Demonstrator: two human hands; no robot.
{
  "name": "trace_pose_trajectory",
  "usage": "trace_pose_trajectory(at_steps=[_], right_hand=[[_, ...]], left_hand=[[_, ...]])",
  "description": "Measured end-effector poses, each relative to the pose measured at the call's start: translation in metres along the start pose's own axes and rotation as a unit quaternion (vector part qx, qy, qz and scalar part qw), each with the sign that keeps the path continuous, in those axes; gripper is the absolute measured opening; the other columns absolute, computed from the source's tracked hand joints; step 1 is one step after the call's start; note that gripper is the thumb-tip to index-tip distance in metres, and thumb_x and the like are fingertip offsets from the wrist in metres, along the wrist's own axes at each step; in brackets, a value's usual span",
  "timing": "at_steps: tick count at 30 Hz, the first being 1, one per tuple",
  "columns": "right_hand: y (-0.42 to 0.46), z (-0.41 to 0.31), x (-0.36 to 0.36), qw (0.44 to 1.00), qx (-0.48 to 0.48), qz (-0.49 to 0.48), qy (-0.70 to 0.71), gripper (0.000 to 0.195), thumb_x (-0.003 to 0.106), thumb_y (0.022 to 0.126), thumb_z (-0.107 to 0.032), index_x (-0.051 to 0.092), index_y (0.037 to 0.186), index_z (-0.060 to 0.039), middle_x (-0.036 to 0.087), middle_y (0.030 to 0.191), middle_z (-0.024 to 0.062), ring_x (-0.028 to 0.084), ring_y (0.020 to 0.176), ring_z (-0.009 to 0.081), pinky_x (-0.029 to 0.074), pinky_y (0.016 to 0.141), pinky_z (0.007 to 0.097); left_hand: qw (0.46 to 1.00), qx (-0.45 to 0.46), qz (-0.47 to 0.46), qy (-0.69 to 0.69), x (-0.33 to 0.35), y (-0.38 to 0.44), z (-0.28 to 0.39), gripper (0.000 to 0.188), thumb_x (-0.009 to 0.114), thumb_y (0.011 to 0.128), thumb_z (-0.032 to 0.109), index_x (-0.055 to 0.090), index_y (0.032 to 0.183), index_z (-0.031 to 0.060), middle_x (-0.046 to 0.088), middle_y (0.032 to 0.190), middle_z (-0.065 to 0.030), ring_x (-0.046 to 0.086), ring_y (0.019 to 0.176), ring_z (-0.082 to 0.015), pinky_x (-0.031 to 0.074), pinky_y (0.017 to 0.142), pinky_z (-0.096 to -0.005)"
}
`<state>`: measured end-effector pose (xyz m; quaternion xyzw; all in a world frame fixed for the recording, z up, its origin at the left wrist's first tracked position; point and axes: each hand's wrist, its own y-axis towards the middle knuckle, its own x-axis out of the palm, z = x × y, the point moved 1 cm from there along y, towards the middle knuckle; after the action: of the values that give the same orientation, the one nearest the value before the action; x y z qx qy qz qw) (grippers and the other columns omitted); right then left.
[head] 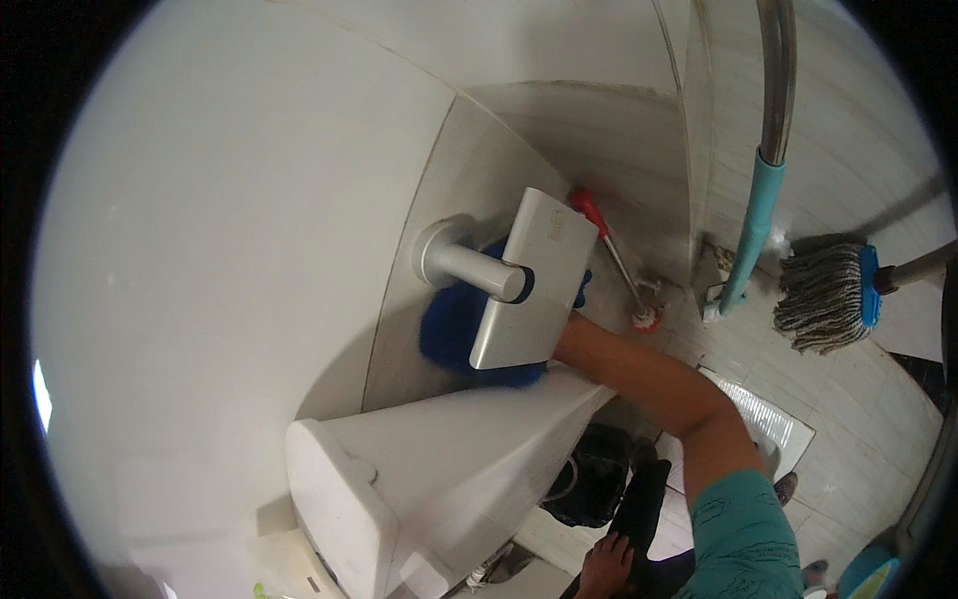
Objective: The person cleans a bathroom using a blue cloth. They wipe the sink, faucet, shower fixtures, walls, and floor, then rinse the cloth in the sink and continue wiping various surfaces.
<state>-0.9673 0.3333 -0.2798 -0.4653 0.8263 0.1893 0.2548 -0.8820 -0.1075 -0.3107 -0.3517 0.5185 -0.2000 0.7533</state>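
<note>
My right forearm (644,367), in a teal sleeve, reaches to the tiled wall. The hand itself is hidden behind a grey metal holder plate (542,277) on a round wall mount (464,262). A fuzzy blue cloth (456,329) shows on both sides of that plate, against the wall by the hidden hand; whether the fingers grip it cannot be seen. My left hand (606,561) rests on my dark trouser leg with the fingers a little apart, holding nothing. Below the cloth juts a white wall fixture (456,449), perhaps a cistern.
A red-handled toilet brush (621,258) leans in the corner. To its right stand a teal-handled pole (752,217) and a string mop (823,299). A squat toilet (778,442) is set in the tiled floor. Near my foot is a black bin (599,487).
</note>
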Motion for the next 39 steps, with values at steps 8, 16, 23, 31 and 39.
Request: trace_pose_trajectory(at_steps=[8,16,23,31,39], right_hand=[[-0.012,0.019,-0.008,0.999,0.029,0.025,0.017,0.028,0.054,0.09,-0.015,0.064,0.114,-0.007,0.063,0.118,0.015,0.054,0.115,0.0291,0.041,0.098,0.0413],[0.001,0.014,-0.028,0.991,0.041,0.126,0.016,0.028,0.054,0.089,-0.017,0.064,0.114,-0.007,0.063,0.116,0.0154,0.056,0.112,0.03,0.043,0.096,0.0417],[0.001,0.07,-0.057,0.973,0.1,0.208,-0.004,0.029,0.054,0.089,-0.019,0.063,0.114,-0.0069,0.063,0.114,0.0157,0.056,0.11,0.0307,0.044,0.093,0.042],[0.023,0.082,-0.052,0.963,0.124,0.239,0.005,0.03,0.054,0.088,-0.021,0.062,0.114,-0.0069,0.063,0.113,0.0161,0.058,0.107,0.0316,0.046,0.091,0.0424],[-0.039,0.061,-0.019,0.984,0.122,0.126,-0.012,0.032,0.055,0.088,-0.024,0.061,0.114,-0.0069,0.063,0.111,0.0165,0.059,0.105,0.0325,0.047,0.088,0.0428]], left_hand=[[0.998,0.028,0.054,0.011,0.027,0.003,-0.011,0.04,0.054,0.093,0.03,0.059,0.119,-0.0001,0.055,0.127,-0.0218,0.053,0.116,-0.0371,0.045,0.096,-0.0473],[0.996,0.057,0.072,-0.003,0.011,0.011,-0.005,0.04,0.056,0.091,0.029,0.06,0.118,0.0003,0.058,0.123,-0.0226,0.055,0.111,-0.0383,0.046,0.093,-0.0481],[0.993,0.073,0.091,-0.005,0.018,0.009,-0.009,0.039,0.056,0.09,0.028,0.059,0.118,0.0006,0.056,0.124,-0.0227,0.054,0.112,-0.0396,0.046,0.094,-0.049],[0.996,0.035,0.081,-0.002,0.017,0.007,-0.011,0.037,0.057,0.091,0.027,0.061,0.116,0.0014,0.059,0.118,-0.0198,0.056,0.108,-0.0379,0.048,0.089,-0.0489],[0.996,0.032,0.078,0.037,0.026,0.005,-0.015,0.036,0.052,0.094,0.032,0.059,0.122,0.0092,0.057,0.127,-0.0173,0.055,0.115,-0.0352,0.049,0.091,-0.0488]])
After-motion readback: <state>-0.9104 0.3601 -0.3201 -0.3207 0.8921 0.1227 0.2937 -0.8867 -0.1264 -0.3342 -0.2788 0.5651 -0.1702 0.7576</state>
